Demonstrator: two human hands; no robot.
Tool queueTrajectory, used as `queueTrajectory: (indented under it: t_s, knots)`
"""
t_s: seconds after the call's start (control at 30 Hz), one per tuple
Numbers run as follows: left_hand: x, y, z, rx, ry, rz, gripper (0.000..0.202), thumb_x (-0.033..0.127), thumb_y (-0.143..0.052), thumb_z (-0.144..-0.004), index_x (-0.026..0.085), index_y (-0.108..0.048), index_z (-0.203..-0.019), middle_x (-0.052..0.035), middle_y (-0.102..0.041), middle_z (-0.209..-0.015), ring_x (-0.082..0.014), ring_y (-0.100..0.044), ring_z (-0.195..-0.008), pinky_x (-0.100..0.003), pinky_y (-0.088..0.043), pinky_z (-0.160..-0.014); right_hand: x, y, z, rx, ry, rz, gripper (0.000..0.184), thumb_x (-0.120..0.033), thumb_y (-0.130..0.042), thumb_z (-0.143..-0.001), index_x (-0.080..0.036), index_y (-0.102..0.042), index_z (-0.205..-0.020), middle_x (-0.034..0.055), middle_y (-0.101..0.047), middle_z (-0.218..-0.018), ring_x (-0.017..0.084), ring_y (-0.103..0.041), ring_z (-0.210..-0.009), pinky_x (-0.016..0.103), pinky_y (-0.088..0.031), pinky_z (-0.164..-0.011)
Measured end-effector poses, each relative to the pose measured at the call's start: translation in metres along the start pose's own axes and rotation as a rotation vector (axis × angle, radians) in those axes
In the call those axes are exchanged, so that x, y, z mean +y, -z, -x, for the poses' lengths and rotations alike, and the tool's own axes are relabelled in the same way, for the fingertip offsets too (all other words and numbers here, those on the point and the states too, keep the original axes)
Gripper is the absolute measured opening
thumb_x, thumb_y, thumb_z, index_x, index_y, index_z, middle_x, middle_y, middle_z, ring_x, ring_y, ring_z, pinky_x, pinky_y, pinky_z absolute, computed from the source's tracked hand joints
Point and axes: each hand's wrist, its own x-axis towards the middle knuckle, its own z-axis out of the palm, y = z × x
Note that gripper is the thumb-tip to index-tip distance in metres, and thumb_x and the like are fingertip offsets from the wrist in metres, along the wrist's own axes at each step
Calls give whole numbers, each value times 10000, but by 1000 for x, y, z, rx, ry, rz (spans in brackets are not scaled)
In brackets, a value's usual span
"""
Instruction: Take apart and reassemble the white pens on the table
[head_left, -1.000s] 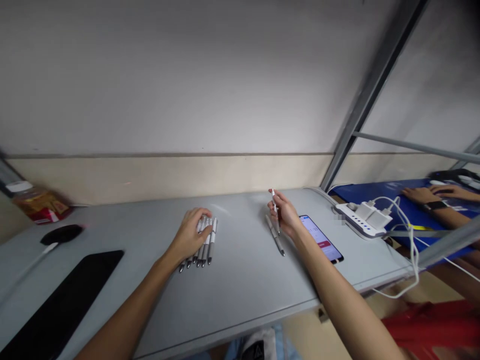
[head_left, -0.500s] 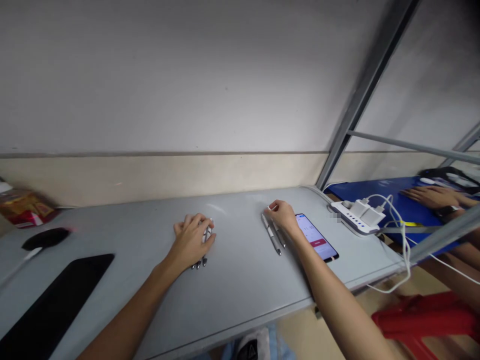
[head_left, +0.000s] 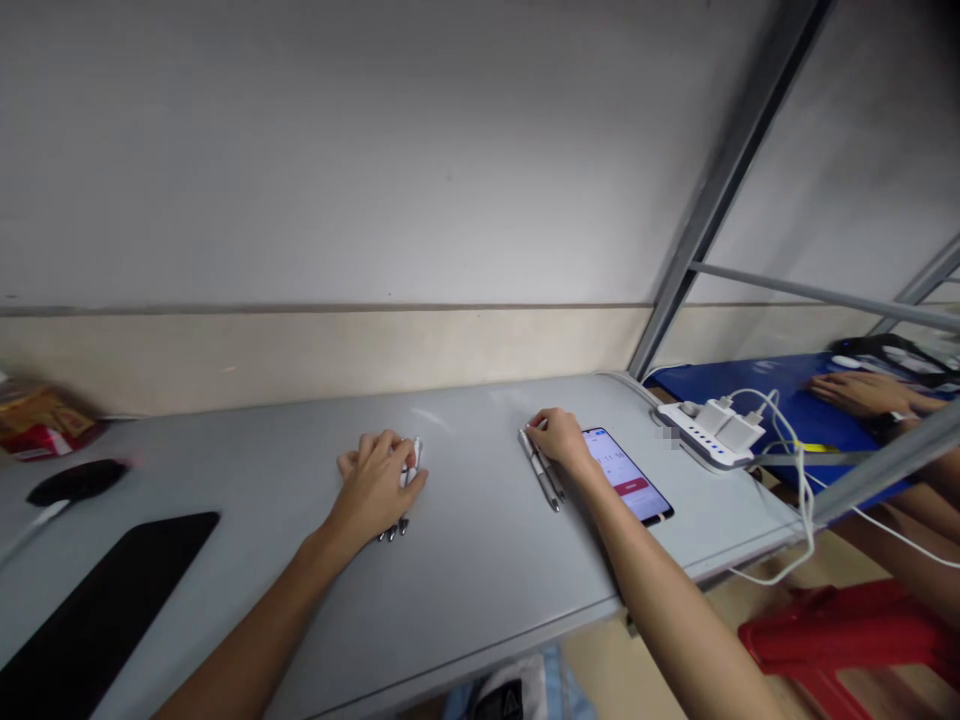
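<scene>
My left hand [head_left: 377, 478] lies over a few slim pens [head_left: 403, 524] on the grey desk, fingers curled around them. Their metal tips stick out below the palm, and one white upper end shows between index finger and thumb; the rest is hidden. Further right, my right hand [head_left: 559, 437] has thumb and fingers pinched at the upper end of a pen [head_left: 556, 482], which is partly covered. Close along its left side lies another silver-and-white pen [head_left: 538, 471], tip toward me. A lit phone [head_left: 628, 476] lies just right of that hand.
A white power strip [head_left: 705, 436] with plugs and cables stands at the desk's right end, by a metal bed frame post [head_left: 679, 275]. At left are a black tablet-like slab [head_left: 112, 610], a dark oval object [head_left: 77, 482] and a red-yellow package [head_left: 46, 418]. Another person's hand [head_left: 855, 391] rests on a blue table.
The pen under my right hand has come closer to the pen beside it. My left hand stays over its pens. The whole view has shifted slightly.
</scene>
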Motion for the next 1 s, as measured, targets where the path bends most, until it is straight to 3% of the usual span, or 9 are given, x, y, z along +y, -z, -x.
queueTrajectory:
  t_s: [0.57, 0.83, 1.0]
  knots:
    - [-1, -5, 0, -5, 59, -39, 229, 421, -503, -809, 203, -563, -777, -84, -567, -1005, -284, -455, -1001, -418, -323, -783, -2, 0, 0, 0, 24, -24, 189, -294, -584, -776, -176, -710, -855, 69, -699, -738, 160, -620, -661, 234, -397, -610]
    - [-5, -4, 1, 29, 34, -58, 221, 395, -493, -821, 198, -569, -759, -90, -572, -974, -280, -457, -984, -421, -330, -781, -4, 6, 4, 32, -20, 29, 209, -316, -582, -788, -177, -722, -855, 101, -706, -812, 186, -631, -720, 252, -388, -621]
    - [-1, -4, 1, -26, 31, 10, 256, 424, -523, -802, 193, -577, -704, -87, -569, -1018, -279, -444, -1019, -422, -321, -796, -4, 9, 5, 57, -11, 19, 203, -294, -567, -803, -177, -720, -868, 88, -700, -793, 173, -617, -706, 247, -373, -610]
